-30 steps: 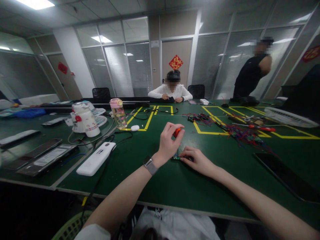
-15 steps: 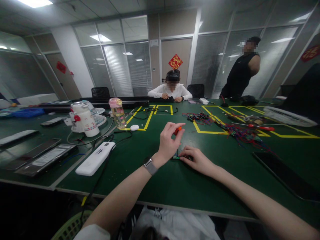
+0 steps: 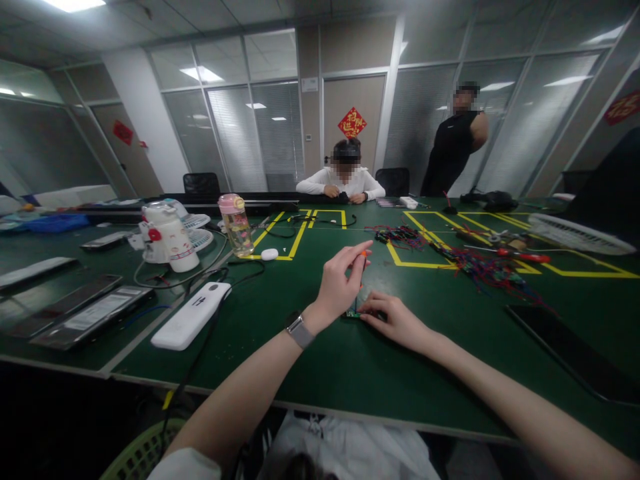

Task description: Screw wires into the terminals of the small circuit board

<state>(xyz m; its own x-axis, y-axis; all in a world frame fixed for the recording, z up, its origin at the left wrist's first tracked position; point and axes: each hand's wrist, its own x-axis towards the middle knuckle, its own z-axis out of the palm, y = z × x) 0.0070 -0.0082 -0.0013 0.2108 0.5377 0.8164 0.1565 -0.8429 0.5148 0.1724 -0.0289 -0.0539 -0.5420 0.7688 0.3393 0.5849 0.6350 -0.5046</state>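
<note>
My left hand (image 3: 338, 281) is closed, with thumb and fingers pinching the orange-and-black handle of a small screwdriver (image 3: 365, 255). The tool stands nearly upright, its thin shaft running down to a small green circuit board (image 3: 352, 315) on the table. Whether the tip sits in a screw is too small to see. My right hand (image 3: 393, 320) rests low on the table, thumb and fingers gripping the board's right edge. Part of the board is hidden behind my left wrist.
Bundles of red and blue wires (image 3: 480, 267) lie to the right, near a dark flat panel (image 3: 570, 350). On the left are a white power bank (image 3: 193, 317), a pink-lidded bottle (image 3: 235, 227) and a white jug (image 3: 175, 240). A person (image 3: 345, 177) sits opposite; another (image 3: 455, 140) stands behind.
My left fingers have shifted on the screwdriver handle, and more of the handle and shaft shows below them. My right hand stays on the board. The standing person has moved left.
</note>
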